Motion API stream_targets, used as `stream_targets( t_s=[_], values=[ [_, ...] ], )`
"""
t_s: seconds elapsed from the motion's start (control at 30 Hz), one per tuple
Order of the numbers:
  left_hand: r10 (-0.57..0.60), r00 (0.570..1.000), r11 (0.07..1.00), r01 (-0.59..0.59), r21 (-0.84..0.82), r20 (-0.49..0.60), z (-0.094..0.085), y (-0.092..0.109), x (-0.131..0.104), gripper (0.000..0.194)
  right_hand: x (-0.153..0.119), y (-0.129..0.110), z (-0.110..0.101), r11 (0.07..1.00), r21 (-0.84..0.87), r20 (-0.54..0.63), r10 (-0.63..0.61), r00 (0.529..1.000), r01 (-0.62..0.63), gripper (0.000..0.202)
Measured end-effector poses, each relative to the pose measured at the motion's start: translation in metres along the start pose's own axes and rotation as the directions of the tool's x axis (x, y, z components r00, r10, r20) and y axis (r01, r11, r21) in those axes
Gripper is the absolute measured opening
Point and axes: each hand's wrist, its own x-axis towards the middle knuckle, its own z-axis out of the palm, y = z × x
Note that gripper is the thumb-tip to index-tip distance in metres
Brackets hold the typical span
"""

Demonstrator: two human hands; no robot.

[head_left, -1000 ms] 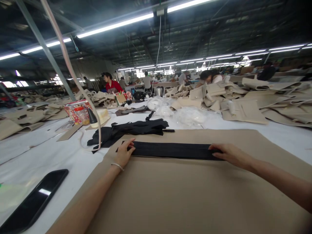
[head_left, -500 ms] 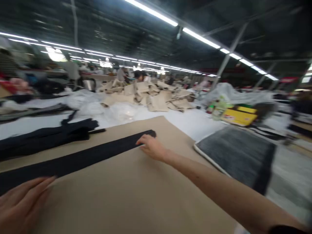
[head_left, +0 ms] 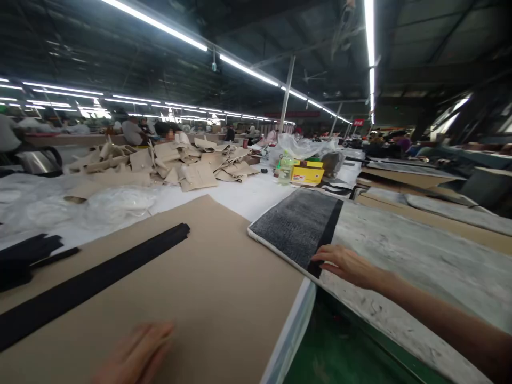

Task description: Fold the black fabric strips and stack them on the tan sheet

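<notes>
Left edge: silver metal kettle with black handle (head_left: 37, 161), 9 o'clock.
Wrapping: crumpled clear plastic sheeting (head_left: 120, 205), 9 o'clock, nearer centre.
Heap: loose pile of flat tan pieces (head_left: 198, 175), 10 o'clock.
Containers: yellow printed box (head_left: 307, 175), between 2 and 3; clear bottle with pale green tint (head_left: 285, 173) just beside it, 2 o'clock.
Overhead: long white tube light (head_left: 156, 24), 11 o'clock.
Hall: pale upright post (head_left: 287, 93), 1 o'clock.
Floor level: green floor (head_left: 340, 341), 5 o'clock.
</notes>
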Motion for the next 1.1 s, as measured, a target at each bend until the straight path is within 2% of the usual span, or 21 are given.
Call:
stream_targets(
  t_s=[0.07,0.1,0.17,0.23,0.33,0.43,0.5,0.6,0.93,1.1],
  values=[
    [0.123,0.973,0.992,-0.126,0.004,0.194,0.039,0.041,0.016,0.021,-0.008,0.0,0.008,1.0,-0.018,-0.001,-0.017,1.0,0.017,0.029],
    [0.178,0.938,0.983,-0.186,0.0,0.297,0.062,0.063,0.024,0.021,-0.01,-0.001,0.012,0.999,-0.026,-0.007,-0.031,0.999,0.031,0.029],
    [0.254,0.892,0.965,-0.263,-0.028,0.374,0.111,0.103,0.041,0.026,-0.009,-0.003,0.019,0.997,-0.045,-0.024,-0.064,0.998,0.063,0.027],
    [0.303,0.856,0.949,-0.313,-0.045,0.418,0.157,0.13,0.056,0.032,-0.007,-0.001,0.023,0.993,-0.064,-0.043,-0.1,0.994,0.097,0.024],
    [0.361,0.816,0.926,-0.371,-0.069,0.451,0.214,0.145,0.076,0.038,-0.006,0.005,0.027,0.985,-0.09,-0.072,-0.152,0.986,0.146,0.021],
    [0.388,0.801,0.912,-0.404,-0.067,0.455,0.25,0.14,0.089,0.039,-0.006,0.013,0.031,0.976,-0.109,-0.095,-0.198,0.976,0.187,0.021],
    [0.38,0.806,0.914,-0.402,-0.051,0.455,0.264,0.135,0.094,0.037,-0.007,0.017,0.033,0.97,-0.117,-0.107,-0.224,0.969,0.211,0.022],
    [0.363,0.814,0.92,-0.391,-0.034,0.453,0.273,0.129,0.093,0.037,-0.007,0.021,0.035,0.965,-0.123,-0.121,-0.248,0.961,0.233,0.023],
    [0.342,0.844,0.934,-0.353,-0.052,0.414,0.272,0.12,0.084,0.041,0.0,0.021,0.035,0.941,-0.136,-0.131,-0.328,0.935,0.311,0.022],
    [0.339,0.844,0.931,-0.364,-0.021,0.416,0.274,0.116,0.084,0.045,0.003,0.022,0.035,0.93,-0.138,-0.132,-0.357,0.925,0.34,0.026]
  ],
)
